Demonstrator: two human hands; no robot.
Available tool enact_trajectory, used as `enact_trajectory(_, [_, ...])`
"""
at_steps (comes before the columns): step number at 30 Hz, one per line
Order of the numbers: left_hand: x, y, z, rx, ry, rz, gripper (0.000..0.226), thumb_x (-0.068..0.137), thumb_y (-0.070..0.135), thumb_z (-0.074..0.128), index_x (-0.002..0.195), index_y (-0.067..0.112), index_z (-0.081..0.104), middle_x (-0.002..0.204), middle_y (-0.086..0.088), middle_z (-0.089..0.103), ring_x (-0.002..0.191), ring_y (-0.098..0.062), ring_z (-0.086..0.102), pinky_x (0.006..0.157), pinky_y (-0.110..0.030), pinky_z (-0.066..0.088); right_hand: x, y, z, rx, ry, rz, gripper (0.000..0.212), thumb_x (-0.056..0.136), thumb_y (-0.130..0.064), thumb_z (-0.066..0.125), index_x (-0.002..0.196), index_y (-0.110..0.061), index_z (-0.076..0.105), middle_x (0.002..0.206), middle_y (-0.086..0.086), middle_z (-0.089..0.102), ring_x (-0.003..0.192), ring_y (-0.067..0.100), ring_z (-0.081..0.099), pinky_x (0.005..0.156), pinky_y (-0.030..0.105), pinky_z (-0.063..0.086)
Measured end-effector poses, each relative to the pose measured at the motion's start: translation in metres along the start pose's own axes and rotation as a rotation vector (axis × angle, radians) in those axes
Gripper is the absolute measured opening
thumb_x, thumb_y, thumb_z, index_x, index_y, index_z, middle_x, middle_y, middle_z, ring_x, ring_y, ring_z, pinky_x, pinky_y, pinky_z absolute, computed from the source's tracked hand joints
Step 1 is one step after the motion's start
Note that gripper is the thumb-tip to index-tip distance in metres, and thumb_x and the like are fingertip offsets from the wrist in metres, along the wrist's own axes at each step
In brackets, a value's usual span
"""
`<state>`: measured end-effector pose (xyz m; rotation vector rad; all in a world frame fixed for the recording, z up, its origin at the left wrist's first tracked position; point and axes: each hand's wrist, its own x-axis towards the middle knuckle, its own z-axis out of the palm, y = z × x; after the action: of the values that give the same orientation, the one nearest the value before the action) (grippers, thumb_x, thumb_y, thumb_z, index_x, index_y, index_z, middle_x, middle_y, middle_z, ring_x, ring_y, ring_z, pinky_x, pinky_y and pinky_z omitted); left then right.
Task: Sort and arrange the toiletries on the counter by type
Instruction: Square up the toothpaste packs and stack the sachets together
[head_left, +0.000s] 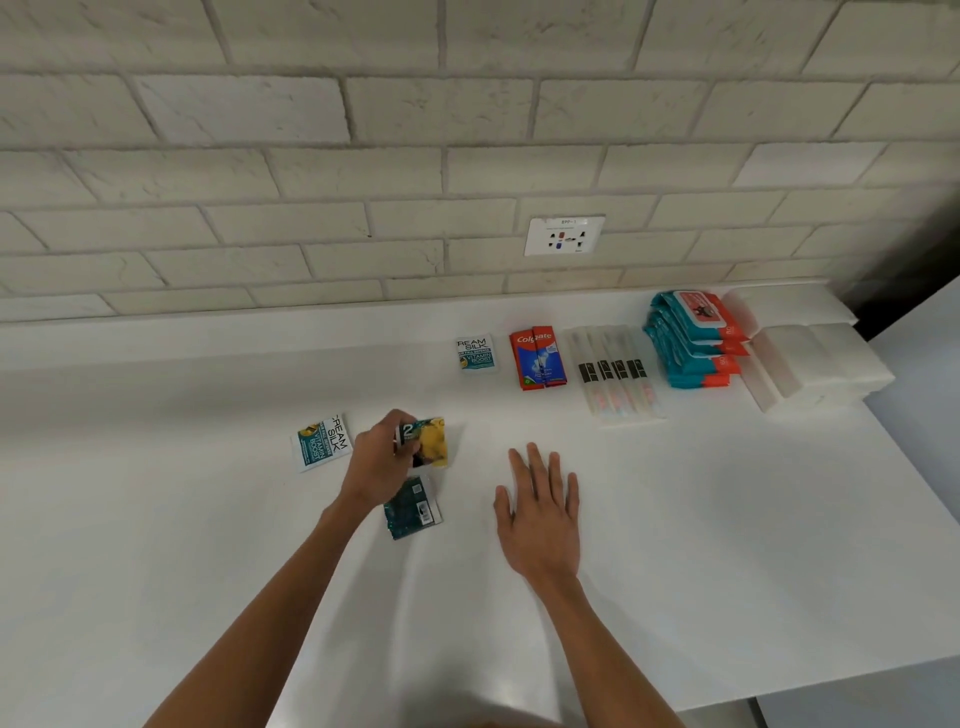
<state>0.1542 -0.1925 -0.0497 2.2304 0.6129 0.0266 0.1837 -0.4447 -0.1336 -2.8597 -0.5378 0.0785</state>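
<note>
On the white counter (675, 519), far left, a Cream Silk sachet (322, 441) in white and teal is laid flat, turned sideways so its print runs up the pack. Just to its rt the left hand (382, 462) is seen w/ fingers curled, and a yellow sachet (435, 442) (a big "2" on a dark band at its left edge) is pinched btwn thumb and fingers; whether it touches the surface cannot be told. Below that hand a dark teal sachet (413, 506) w/ a barcode patch is laid flat, its upper left corner hidden by the wrist.

Further back, a second Cream Silk sachet (475, 353) is set alone, print upright. Nearer the front edge, the right hand (540, 514) is laid palm down, fingers straight and slightly spread, nothing held.

The back row is carried on by red Colgate sachets (537, 358) w/ blue panels, overlapped side by side. A wall socket (564, 235) is mounted in the pale brick above them. Next, toothbrushes (618, 374) in clear wrappers w/ black labels are lined up touching. Beside these, wipes packs (691, 343), teal w/ red-orange lids, are stacked. At the far rt end, white blocks (810, 358) are piled in layers.
</note>
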Motion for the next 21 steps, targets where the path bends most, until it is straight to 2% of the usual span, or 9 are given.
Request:
enact_trajectory(5, [0.039, -0.001, 0.013, 0.059, -0.006, 0.021, 0.027, 0.1, 0.008, 0.061, 0.127, 0.014, 0.057, 0.113, -0.011, 0.07, 0.084, -0.02, 0.062, 0.059, -0.016, 0.041, 0.0, 0.0, 0.001, -0.002, -0.007, 0.001, 0.064, 0.112, -0.058, 0.018, 0.171, -0.034, 0.007, 0.18, -0.005, -0.002, 0.166, 0.023, -0.009, 0.134, 0.054, 0.008])
enact_trajectory(8, [0.048, -0.005, 0.018, 0.09, -0.008, 0.021, 0.031, 0.099, 0.01, 0.063, 0.128, 0.013, 0.055, 0.12, -0.014, 0.065, 0.099, -0.026, 0.063, 0.077, -0.026, 0.046, 0.001, 0.001, 0.001, -0.003, -0.008, 0.001, 0.064, 0.112, -0.057, 0.018, 0.171, -0.034, 0.007, 0.18, -0.005, -0.002, 0.166, 0.023, -0.01, 0.134, 0.054, 0.007])
enact_trajectory(11, [0.043, -0.003, 0.024, 0.136, 0.022, 0.018, 0.039, 0.099, 0.016, 0.062, 0.136, 0.015, 0.049, 0.134, -0.017, 0.048, 0.112, -0.035, 0.058, 0.093, -0.042, 0.052, 0.001, 0.0, 0.001, -0.017, -0.019, -0.005, 0.064, 0.112, -0.057, 0.016, 0.171, -0.034, 0.004, 0.18, -0.006, -0.005, 0.165, 0.023, -0.012, 0.134, 0.053, 0.005])
enact_trajectory(13, [0.032, -0.002, 0.028, 0.207, 0.065, 0.064, 0.044, 0.101, 0.02, 0.061, 0.141, 0.015, 0.045, 0.142, -0.017, 0.041, 0.119, -0.037, 0.051, 0.098, -0.05, 0.051, 0.002, 0.001, 0.002, -0.019, -0.023, -0.002, 0.065, 0.112, -0.057, 0.015, 0.172, -0.033, 0.004, 0.18, -0.005, -0.006, 0.165, 0.024, -0.012, 0.134, 0.054, 0.005])
enact_trajectory(15, [0.017, -0.003, 0.032, 0.258, 0.079, 0.134, 0.041, 0.102, 0.023, 0.06, 0.14, 0.015, 0.048, 0.144, -0.013, 0.043, 0.121, -0.035, 0.051, 0.098, -0.048, 0.053, 0.003, -0.001, 0.003, -0.007, -0.031, -0.023, 0.064, 0.113, -0.054, 0.015, 0.172, -0.029, 0.007, 0.18, -0.004, -0.003, 0.166, 0.024, -0.01, 0.134, 0.055, 0.009])
enact_trajectory(18, [-0.009, -0.011, 0.039, 0.362, 0.071, 0.225, 0.034, 0.102, 0.026, 0.059, 0.133, 0.015, 0.053, 0.138, -0.007, 0.054, 0.121, -0.03, 0.054, 0.094, -0.043, 0.054, 0.006, -0.01, 0.005, 0.025, -0.032, -0.161, 0.062, 0.114, -0.049, 0.017, 0.172, -0.025, 0.013, 0.179, -0.006, 0.002, 0.166, 0.021, -0.003, 0.133, 0.054, 0.014])
enact_trajectory(21, [-0.031, -0.025, 0.042, 0.457, 0.07, 0.246, 0.032, 0.101, 0.026, 0.061, 0.131, 0.017, 0.06, 0.137, -0.002, 0.06, 0.124, -0.026, 0.053, 0.093, -0.04, 0.055, 0.015, -0.028, 0.006, 0.069, -0.038, -0.295, 0.061, 0.116, -0.047, 0.017, 0.172, -0.027, 0.007, 0.18, -0.008, 0.001, 0.166, 0.017, -0.003, 0.134, 0.052, 0.013])
